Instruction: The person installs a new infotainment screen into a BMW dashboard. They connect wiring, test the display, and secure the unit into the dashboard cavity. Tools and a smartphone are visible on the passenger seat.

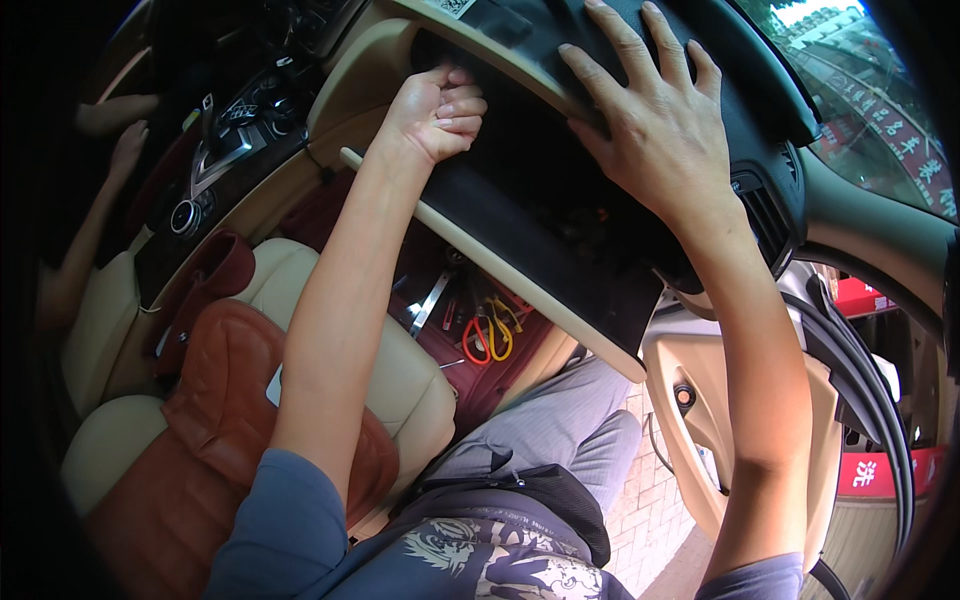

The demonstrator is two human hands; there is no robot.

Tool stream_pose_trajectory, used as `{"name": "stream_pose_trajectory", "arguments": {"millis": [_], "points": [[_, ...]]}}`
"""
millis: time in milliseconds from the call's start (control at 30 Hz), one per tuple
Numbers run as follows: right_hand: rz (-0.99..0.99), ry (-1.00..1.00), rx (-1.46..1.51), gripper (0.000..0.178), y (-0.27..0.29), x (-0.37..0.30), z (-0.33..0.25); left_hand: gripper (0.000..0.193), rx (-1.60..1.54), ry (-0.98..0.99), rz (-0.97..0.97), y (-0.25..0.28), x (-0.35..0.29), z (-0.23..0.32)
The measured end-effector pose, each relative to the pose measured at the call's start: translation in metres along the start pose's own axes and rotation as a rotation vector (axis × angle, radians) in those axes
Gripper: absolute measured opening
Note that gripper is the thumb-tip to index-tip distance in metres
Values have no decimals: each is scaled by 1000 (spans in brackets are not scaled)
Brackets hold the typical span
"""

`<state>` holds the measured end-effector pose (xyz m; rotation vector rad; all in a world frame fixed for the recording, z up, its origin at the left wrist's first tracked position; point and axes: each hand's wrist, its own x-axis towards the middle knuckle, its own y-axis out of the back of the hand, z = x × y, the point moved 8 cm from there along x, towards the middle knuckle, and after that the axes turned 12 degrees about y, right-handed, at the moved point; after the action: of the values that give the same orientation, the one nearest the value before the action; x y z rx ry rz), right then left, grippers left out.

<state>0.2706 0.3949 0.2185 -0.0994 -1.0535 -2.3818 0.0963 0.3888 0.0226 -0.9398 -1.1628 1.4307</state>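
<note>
My left hand (pixel 437 115) is closed, fingers curled in, at the left end of the open glove box (pixel 530 280). Whatever it grips, if anything, is hidden behind the fingers. My right hand (pixel 660 125) lies with fingers spread on the black dashboard top (pixel 530 30), just above the glove box opening. Beige trim (pixel 500 60) runs along the dashboard between the two hands. The lowered glove box lid has a dark inner face and a pale edge; its deeper inside is too dark to make out.
On the dark red floor mat below lie loop-handled tools (pixel 488 338) in red and yellow and a flat metal tool (pixel 431 303). A cream seat with a brown leather cover (pixel 230 400) is at left. The open car door (pixel 690 400) stands right. Another person's arm (pixel 90 215) shows far left.
</note>
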Motion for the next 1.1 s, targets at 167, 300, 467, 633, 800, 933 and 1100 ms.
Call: {"name": "stream_pose_trajectory", "arguments": {"millis": [167, 300, 467, 633, 800, 933, 1100], "points": [[8, 5, 12, 55, 0, 0, 0, 28, 53, -123, 129, 1, 0, 6], [6, 14, -5, 53, 0, -2, 1, 23, -12, -163, 84, -3, -5, 1], [15, 10, 8, 51, 0, -1, 2, 27, 7, -178, 72, 2, -7, 3], [15, 16, -6, 50, 0, -1, 2, 34, -10, -100, 58, 8, -1, -1], [13, 11, -3, 50, 0, 0, 2, 35, -18, -152, 178, 11, 4, -4], [48, -5, 23, 51, 1, 2, 1, 28, -75, -243, 159, 1, 0, 0], [23, 7, -7, 52, 0, 1, 1, 22, -54, -319, 131, -1, -6, -1]]}}
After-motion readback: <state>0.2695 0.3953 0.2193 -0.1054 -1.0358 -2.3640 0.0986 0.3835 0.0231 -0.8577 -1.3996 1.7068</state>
